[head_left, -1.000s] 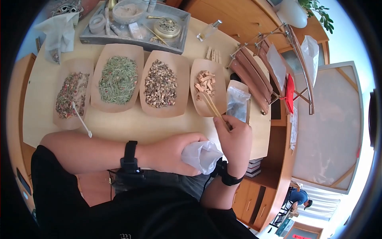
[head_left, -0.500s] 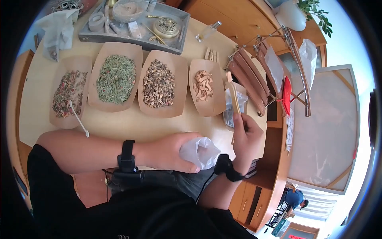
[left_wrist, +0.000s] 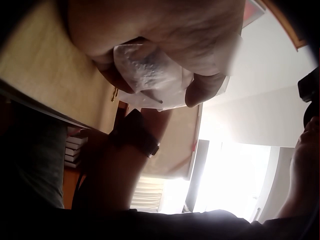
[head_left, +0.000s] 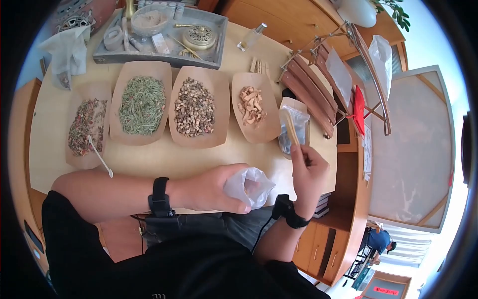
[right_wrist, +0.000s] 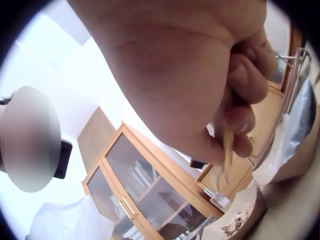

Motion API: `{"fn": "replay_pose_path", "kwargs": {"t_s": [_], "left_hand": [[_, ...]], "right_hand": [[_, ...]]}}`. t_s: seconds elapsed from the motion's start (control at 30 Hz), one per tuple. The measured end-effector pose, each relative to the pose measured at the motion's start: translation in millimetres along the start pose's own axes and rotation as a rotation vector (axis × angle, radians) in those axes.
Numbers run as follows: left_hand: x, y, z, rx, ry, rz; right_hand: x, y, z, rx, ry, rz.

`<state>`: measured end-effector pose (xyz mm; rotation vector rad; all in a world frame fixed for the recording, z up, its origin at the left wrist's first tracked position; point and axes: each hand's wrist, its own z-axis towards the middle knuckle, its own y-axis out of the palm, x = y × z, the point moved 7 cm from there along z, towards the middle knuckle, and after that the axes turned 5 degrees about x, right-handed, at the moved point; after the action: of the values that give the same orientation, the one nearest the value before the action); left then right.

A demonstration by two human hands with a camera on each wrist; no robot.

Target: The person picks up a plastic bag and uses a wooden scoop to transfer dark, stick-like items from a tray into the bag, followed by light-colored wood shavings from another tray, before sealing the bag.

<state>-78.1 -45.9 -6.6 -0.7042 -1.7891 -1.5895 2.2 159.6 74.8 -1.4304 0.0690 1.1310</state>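
Note:
My left hand [head_left: 219,187] grips a small white translucent pouch [head_left: 251,192], its mouth facing up. In the left wrist view the fingers wrap round the pouch [left_wrist: 145,70]. My right hand [head_left: 311,167] pinches wooden tweezers [head_left: 292,130], whose tips overlap a small tray holding a clear plastic bag [head_left: 298,122]. The right wrist view shows the tweezers [right_wrist: 228,147] between thumb and fingers. Just left of them stands a paper tray [head_left: 259,132] of pale wood chips [head_left: 252,105].
Further left are paper trays of chopped brown pieces [head_left: 194,107], green needle-like herb [head_left: 143,104] and a mixed herb [head_left: 85,127] with a white scoop [head_left: 101,157]. A grey tray [head_left: 214,62] with a brass burner [head_left: 199,37] stands behind. A wooden rack [head_left: 308,94] is at right.
My right hand has moved right from the wood-chip tray, lifting the tweezers with a chip at their tips, then lowering the tips over the plastic-bag tray. My left hand keeps holding the pouch.

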Motion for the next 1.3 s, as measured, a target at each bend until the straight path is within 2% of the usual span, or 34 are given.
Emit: {"fn": "replay_pose_path", "kwargs": {"t_s": [0.1, 0.17, 0.23, 0.27, 0.5, 0.57, 0.7, 0.73, 0.8, 0.97, 1.07, 1.13, 1.3], "left_hand": [[-2, -2, 2, 0.0, 0.044, 0.068], [0, -3, 2, 0.008, 0.038, 0.081], [0, -3, 1, 0.017, 0.029, 0.091], [1, -2, 1, -0.002, 0.011, 0.104], [-2, 0, -1, -0.02, -0.005, 0.078], [2, 1, -1, -0.023, -0.012, 0.093], [-1, 2, 0, 0.003, 0.019, 0.129], [-2, -3, -2, 0.009, -0.013, 0.172], [-2, 2, 1, -0.03, 0.034, 0.123], [-11, 2, 0, -0.042, -0.032, 0.096], [-11, -2, 6, -0.034, -0.009, 0.193], [-8, -2, 5, -0.012, 0.01, 0.174], [-5, 1, 4, -0.013, -0.013, 0.123]], "right_hand": [[-20, -4, -13, -0.096, 0.017, -0.151], [-21, -2, -15, -0.083, 0.019, -0.172], [-33, 8, -20, -0.106, -0.079, -0.263], [-38, 12, -21, -0.114, -0.072, -0.33], [-42, 16, -19, -0.103, -0.055, -0.334], [-41, 11, -18, -0.11, 0.018, -0.327], [-45, 19, -13, -0.051, -0.02, -0.259], [-45, 20, -13, -0.046, -0.04, -0.303], [-42, 19, -16, -0.063, -0.041, -0.391], [-35, 20, -14, -0.087, -0.015, -0.352], [-28, 21, -6, -0.096, -0.07, -0.245], [-21, 24, -4, -0.193, -0.052, -0.163], [3, 15, 0, -0.227, -0.043, -0.017]]}}
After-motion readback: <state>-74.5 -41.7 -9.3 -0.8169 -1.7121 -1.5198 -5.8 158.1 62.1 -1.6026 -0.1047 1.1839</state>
